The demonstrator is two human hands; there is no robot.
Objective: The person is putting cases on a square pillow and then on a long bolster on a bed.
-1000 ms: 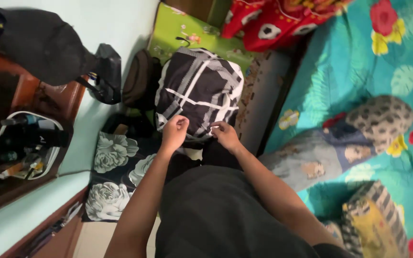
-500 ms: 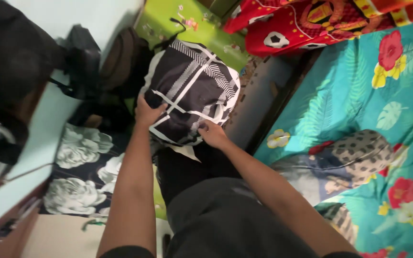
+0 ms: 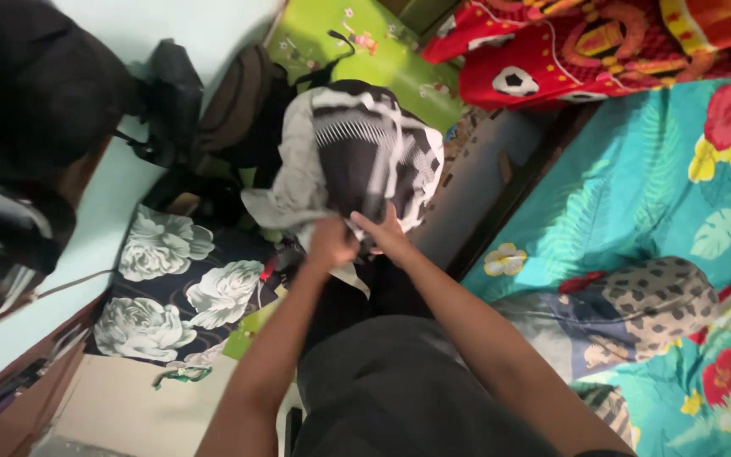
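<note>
A black and white striped garment (image 3: 357,152) with a grey inner side hangs bunched in front of me. My left hand (image 3: 329,241) grips its lower edge, fingers closed on the cloth. Right beside it, my right hand (image 3: 385,234) also holds the cloth, the two hands almost touching. Both forearms reach forward from my dark grey lap (image 3: 408,389). The lower part of the garment droops below my hands.
A bed with a turquoise floral sheet (image 3: 662,211) fills the right side, with a spotted cloth (image 3: 662,296) and red fabric (image 3: 568,59) on it. A green bag (image 3: 357,51), dark bags (image 3: 239,110) and a black rose-print cloth (image 3: 171,288) lie left.
My hands have come together at the garment's lower edge. The spread-out garment has folded and bunched, showing its grey inner side. The camera view shifted slightly.
</note>
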